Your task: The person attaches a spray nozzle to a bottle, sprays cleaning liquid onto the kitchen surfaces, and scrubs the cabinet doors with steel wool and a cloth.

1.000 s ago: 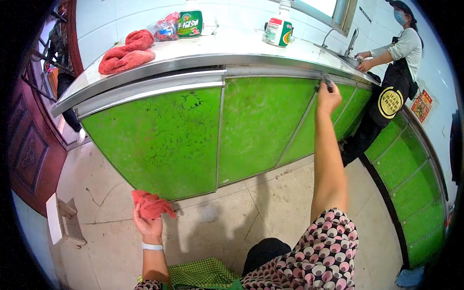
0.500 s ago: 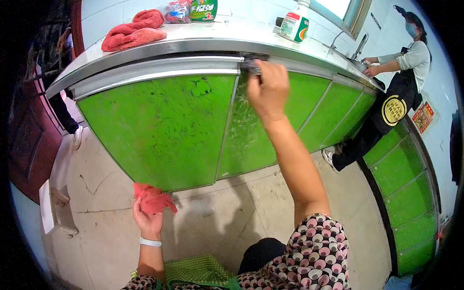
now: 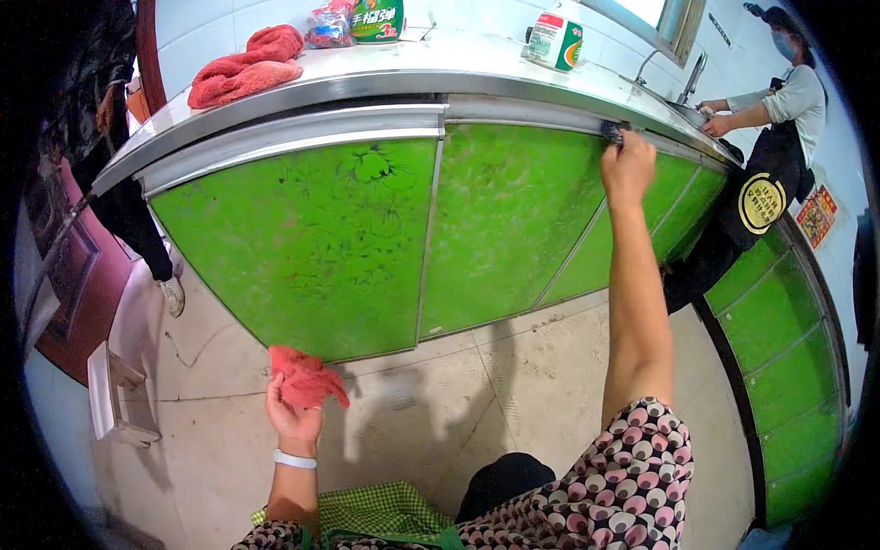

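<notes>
My right hand (image 3: 629, 168) grips a dark scrubber (image 3: 613, 133) and holds it against the metal strip (image 3: 522, 114) along the top of the green cabinet doors (image 3: 513, 211), under the counter edge. Low at the left, my left hand (image 3: 295, 414) holds a red cloth (image 3: 306, 377) near the bottom edge of the leftmost door (image 3: 302, 238). That door has dark floral marks and smears. A folded red towel (image 3: 246, 69) lies on the counter above it.
Bottles (image 3: 378, 20) (image 3: 555, 38) stand on the counter (image 3: 440, 57). A co-worker (image 3: 779, 110) works at the sink on the right. Another person (image 3: 101, 119) stands by the door at the left. A small stool (image 3: 119, 396) is on the floor.
My right hand went left along the strip to the door joint, then back right with the scrubber. My left hand shifted slightly right with the cloth. The person at the left came further into view.
</notes>
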Motion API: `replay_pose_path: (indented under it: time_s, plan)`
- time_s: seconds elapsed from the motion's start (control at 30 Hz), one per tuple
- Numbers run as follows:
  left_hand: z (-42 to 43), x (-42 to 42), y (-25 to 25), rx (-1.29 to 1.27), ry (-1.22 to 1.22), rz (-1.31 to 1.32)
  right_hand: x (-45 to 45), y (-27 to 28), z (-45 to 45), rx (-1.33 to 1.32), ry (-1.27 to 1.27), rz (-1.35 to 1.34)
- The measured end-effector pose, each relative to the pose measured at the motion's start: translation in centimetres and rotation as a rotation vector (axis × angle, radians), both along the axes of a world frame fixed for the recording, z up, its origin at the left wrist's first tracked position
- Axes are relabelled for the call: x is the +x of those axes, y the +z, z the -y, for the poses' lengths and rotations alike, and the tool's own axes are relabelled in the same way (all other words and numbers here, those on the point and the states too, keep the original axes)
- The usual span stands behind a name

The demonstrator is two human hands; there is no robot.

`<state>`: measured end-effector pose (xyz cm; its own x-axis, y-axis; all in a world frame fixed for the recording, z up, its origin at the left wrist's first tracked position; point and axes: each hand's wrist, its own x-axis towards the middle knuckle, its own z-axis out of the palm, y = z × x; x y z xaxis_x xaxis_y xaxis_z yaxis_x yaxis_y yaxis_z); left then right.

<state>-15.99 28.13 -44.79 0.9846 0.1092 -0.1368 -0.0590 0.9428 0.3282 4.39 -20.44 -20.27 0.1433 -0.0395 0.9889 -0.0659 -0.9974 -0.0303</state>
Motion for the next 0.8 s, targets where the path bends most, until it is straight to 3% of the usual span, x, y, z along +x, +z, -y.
replay_pose_path:
  time_s: [0.2,0.37,0.43,0.63,0.8]
  plan:
    - [1.1,0.0,0.7,0.033,0.024,-0.035,-2.5,-0.7,-14.6,-0.193,0.575,0.02]
    - [1.7,0.4,0.0,-0.011,-0.032,0.017,-3.3,-0.1,-17.6,-0.268,0.703,-0.001]
    - [1.7,0.5,-0.1,-0.024,-0.043,0.032,-2.8,0.0,-13.9,-0.377,0.507,0.018]
    - [2.1,0.5,0.0,0.094,0.007,-0.069,0.2,-0.7,2.0,-0.084,-0.046,-0.021]
    - [2.3,0.7,-0.8,0.095,-0.046,0.005,0.4,0.6,4.2,0.036,-0.102,-0.153]
